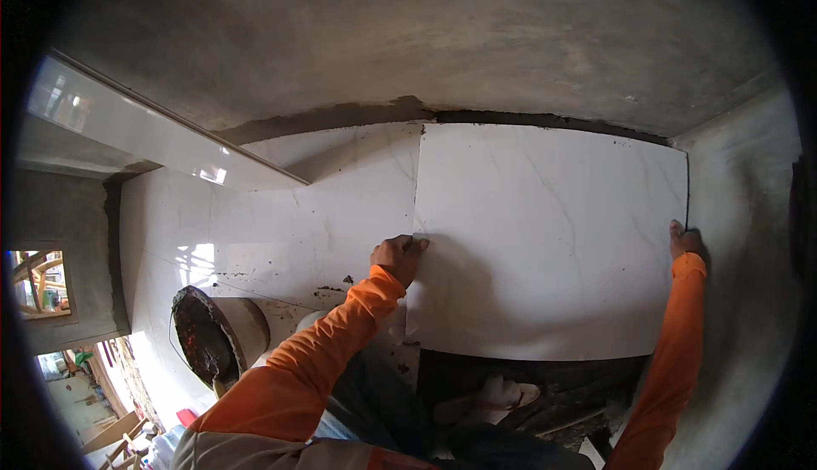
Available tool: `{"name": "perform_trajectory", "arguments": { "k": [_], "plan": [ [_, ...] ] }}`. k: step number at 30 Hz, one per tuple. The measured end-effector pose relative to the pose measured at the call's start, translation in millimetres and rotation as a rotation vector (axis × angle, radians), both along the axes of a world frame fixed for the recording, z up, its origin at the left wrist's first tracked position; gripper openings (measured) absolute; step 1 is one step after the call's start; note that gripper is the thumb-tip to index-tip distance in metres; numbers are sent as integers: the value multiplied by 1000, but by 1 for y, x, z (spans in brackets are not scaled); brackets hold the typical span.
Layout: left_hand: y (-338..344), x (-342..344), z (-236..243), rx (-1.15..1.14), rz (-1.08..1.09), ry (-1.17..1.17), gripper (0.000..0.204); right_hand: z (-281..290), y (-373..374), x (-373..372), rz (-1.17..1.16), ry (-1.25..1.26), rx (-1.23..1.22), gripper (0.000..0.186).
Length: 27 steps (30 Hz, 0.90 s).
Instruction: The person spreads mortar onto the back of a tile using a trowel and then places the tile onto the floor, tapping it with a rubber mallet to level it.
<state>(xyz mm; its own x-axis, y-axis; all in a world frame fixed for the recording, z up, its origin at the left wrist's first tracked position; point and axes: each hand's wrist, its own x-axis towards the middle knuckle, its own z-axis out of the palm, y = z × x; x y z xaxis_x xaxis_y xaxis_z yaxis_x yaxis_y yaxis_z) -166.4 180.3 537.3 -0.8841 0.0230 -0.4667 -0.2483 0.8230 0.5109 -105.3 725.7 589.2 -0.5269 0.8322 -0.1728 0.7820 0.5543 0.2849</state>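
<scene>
A large white tile (549,240) with faint grey veins lies in front of me, its far edge close to the wall. My left hand (400,259) is closed at its left edge, thumb and fingertips over the rim. At the opposite edge, beside the right wall, my right hand (683,239) grips the tile with the thumb on top and the fingers out of sight. Laid white tiles (332,206) adjoin it on the left, with crumbs of mortar scattered over them.
A mortar-smeared bucket (242,325) stands tilted toward the left on the laid tiles. Another white tile (162,125) juts in from the far left, its edge toward me. Grey plastered wall (459,36) rises beyond. My foot (498,395) is by the dark bare strip below the tile.
</scene>
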Motion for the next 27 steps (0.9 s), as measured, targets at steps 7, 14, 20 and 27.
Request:
{"name": "perform_trajectory", "arguments": {
  "k": [7, 14, 20, 27],
  "plan": [
    [9, -6, -13, 96, 111, 28, 41, -67, 32, -20, -127, 62, -91, 73],
    [14, -11, -17, 117, 184, 65, 40, -108, 34, -38, -128, 259, -39, 66],
    [24, -14, -33, 176, 184, 125, 36, -97, 65, -39, -175, 167, -217, 66],
    [19, -14, -19, 122, 246, 112, 32, -34, -93, 43, 174, 641, -267, 58]
  ]
}}
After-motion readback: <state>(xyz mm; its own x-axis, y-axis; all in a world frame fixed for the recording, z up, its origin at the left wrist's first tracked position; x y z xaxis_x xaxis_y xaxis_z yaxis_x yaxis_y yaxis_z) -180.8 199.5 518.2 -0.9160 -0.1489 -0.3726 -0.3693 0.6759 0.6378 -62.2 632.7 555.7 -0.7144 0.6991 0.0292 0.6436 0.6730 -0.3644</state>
